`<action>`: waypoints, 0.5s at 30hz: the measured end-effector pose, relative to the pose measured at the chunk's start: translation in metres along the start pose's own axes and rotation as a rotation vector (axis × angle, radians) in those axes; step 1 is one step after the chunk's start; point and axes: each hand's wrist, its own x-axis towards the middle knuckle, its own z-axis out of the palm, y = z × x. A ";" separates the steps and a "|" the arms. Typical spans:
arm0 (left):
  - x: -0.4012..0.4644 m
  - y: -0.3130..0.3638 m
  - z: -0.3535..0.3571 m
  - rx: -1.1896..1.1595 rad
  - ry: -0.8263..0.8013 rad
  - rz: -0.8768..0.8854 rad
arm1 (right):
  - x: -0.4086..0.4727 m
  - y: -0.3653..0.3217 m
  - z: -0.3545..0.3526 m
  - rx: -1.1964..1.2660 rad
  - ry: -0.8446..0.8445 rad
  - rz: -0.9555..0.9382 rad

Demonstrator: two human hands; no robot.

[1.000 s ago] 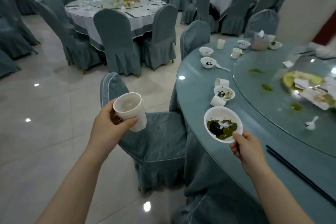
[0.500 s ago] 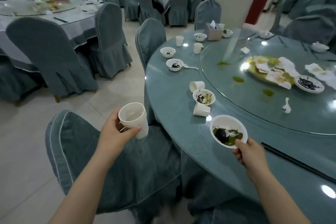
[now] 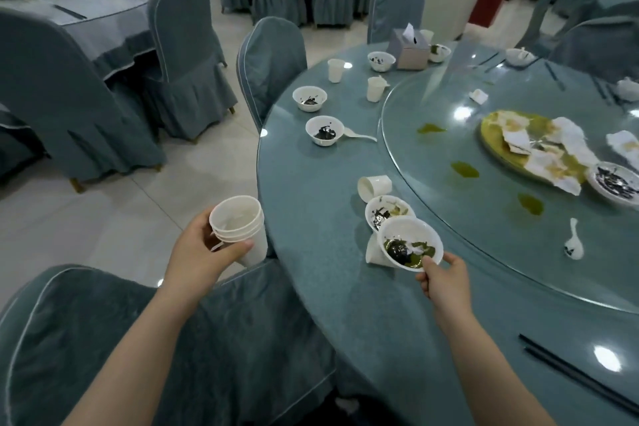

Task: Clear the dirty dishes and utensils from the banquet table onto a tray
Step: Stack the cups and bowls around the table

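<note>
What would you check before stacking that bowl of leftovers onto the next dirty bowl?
1. Right hand grips held bowl by its rim: ok.
2. Held bowl level, leftovers staying in: ok.
3. Next bowl free of a spoon: cannot tell, partly hidden.
4. Tipped cup clear of that bowl: ok.
5. Left hand secure on cup stack: ok.
6. Tray within reach: cannot tell, none in view.

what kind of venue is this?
Likely a banquet hall after a meal: round tables with a glass turntable, rows of chairs in matching covers, and dirty bowls at the places.
</note>
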 end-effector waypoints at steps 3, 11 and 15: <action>0.028 0.006 0.009 0.015 0.038 -0.013 | 0.045 -0.014 0.020 -0.031 -0.015 -0.014; 0.080 0.002 0.038 0.037 0.115 -0.061 | 0.125 -0.021 0.055 -0.305 -0.082 -0.089; 0.092 -0.007 0.051 0.048 0.108 -0.087 | 0.136 -0.011 0.050 -0.437 -0.047 -0.134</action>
